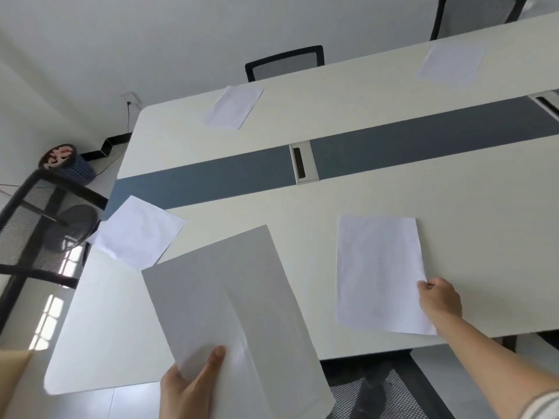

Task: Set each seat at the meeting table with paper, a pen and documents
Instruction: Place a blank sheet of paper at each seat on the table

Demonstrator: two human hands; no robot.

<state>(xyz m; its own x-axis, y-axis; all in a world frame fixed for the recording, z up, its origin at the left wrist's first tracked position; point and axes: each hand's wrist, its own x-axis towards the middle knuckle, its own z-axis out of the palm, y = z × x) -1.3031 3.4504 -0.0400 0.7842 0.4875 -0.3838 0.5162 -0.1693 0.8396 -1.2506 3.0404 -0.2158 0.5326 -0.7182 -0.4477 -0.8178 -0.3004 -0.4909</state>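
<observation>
4 sheets (233,107) dot the white table (363,116), mesh chairs (284,66) around.

Table: meeting table (393,189), white top, a grey-blue strip (211,176) along its middle with a metal cable hatch (303,164).
Seating: black mesh; far-side chairs (284,63) pushed in at the table, left-end chair (30,225), near-edge chair (393,394) under the table.
Wall: plain white wall (151,40) beyond the table; socket (131,98) past its far-left corner.
Bin: dark basket (71,164) off the table's left end.
Floor: pale glossy tiles (90,403), bright window reflection (51,322) left of the table.
</observation>
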